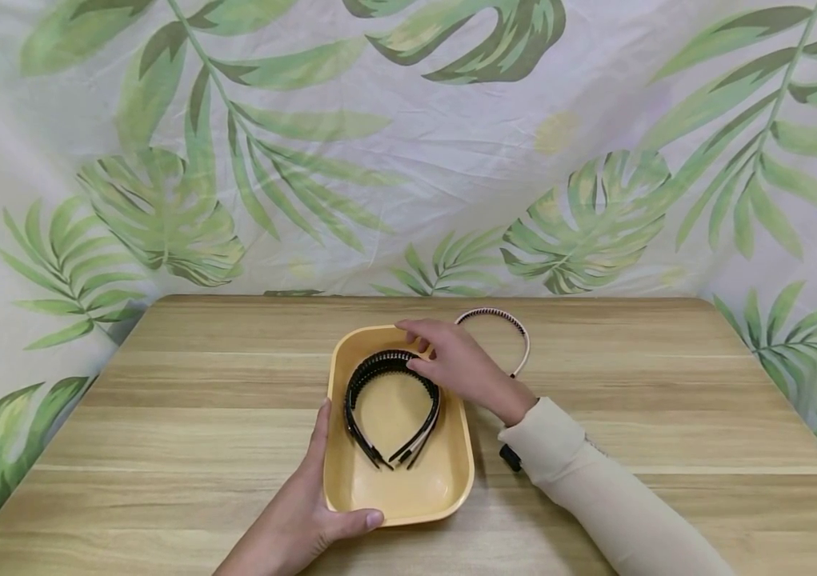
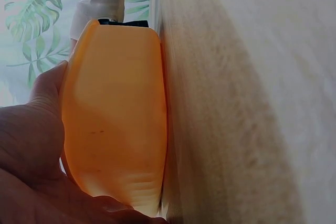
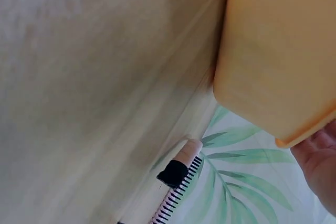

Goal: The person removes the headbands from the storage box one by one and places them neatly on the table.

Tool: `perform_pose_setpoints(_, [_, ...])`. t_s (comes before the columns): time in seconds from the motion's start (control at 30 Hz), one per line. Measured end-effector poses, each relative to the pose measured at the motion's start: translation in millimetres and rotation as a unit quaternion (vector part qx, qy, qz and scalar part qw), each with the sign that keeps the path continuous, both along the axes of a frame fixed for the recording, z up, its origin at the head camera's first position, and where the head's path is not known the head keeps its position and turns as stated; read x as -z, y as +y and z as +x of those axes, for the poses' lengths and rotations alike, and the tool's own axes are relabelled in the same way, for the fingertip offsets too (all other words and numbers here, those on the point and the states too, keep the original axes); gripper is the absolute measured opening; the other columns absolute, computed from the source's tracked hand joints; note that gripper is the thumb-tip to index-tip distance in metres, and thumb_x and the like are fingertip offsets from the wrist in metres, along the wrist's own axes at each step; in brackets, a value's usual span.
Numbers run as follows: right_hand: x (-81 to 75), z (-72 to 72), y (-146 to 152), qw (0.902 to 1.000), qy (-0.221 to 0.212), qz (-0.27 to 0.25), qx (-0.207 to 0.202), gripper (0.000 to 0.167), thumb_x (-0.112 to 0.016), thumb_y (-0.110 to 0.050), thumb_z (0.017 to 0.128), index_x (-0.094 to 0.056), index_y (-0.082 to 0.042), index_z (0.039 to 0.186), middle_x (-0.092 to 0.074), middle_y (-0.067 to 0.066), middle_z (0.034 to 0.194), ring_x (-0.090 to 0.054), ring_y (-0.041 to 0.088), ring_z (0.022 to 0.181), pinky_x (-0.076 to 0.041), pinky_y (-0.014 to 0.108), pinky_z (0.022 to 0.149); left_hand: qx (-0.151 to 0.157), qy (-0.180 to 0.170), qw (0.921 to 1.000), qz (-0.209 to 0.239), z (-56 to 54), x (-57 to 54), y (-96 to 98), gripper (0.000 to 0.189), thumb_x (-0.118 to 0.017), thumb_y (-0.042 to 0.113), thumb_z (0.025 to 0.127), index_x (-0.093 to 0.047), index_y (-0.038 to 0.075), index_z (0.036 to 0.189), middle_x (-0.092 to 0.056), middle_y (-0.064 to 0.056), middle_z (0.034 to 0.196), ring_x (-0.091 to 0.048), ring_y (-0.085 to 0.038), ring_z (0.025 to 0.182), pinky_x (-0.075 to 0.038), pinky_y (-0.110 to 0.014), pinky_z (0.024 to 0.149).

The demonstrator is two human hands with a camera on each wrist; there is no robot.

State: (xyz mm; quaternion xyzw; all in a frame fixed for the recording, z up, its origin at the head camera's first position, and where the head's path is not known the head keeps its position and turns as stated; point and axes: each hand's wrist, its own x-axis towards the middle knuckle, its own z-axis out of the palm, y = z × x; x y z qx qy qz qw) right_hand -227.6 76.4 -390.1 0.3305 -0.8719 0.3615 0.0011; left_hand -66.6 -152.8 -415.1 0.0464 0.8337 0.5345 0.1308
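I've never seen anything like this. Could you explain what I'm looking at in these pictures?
There is no robot here: these are a person's bare hands at a wooden table. The wide picture comes from a camera worn on the head, looking forward and down. The two closer, tilted ones come from cameras on each wrist.

The left hand grips a yellow tub at its near left corner. Inside lie black headbands. The right hand reaches over the tub's far right side; whether it holds anything is unclear. A pale headband with dark teeth lies on the table beyond that hand.
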Motion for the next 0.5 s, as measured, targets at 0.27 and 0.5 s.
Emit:
perform_pose_setpoints(0.27, [4.3,-4.7,-5.8,0.9954,0.063,0.071,-0.006,0.050,-0.076,-0.005,0.094,-0.062,-0.001,0.142,-0.074,0.011,0.114,-0.072,0.025,0.102,-0.058,0.039,0.090,-0.003,-0.006,1.0000,0.002,0.4,0.1,0.3,0.148,-0.098,0.035,0.071,0.014,0.027,0.168,-0.008,-0.012,0.177,-0.037,-0.031,0.151,-0.029,-0.011,0.111])
perform_pose_setpoints(0.5, [5.6,-6.5,-7.4,0.9890,0.088,0.118,-0.006,0.049,-0.075,-0.008,0.096,-0.062,-0.004,0.143,-0.074,0.008,0.112,-0.071,0.024,0.102,-0.057,0.041,0.087,0.001,0.001,1.0000,0.005,0.9,0.5,-0.2,0.148,-0.097,0.035,0.072,0.014,0.027,0.168,-0.008,-0.011,0.177,-0.038,-0.030,0.150,-0.029,-0.010,0.111])
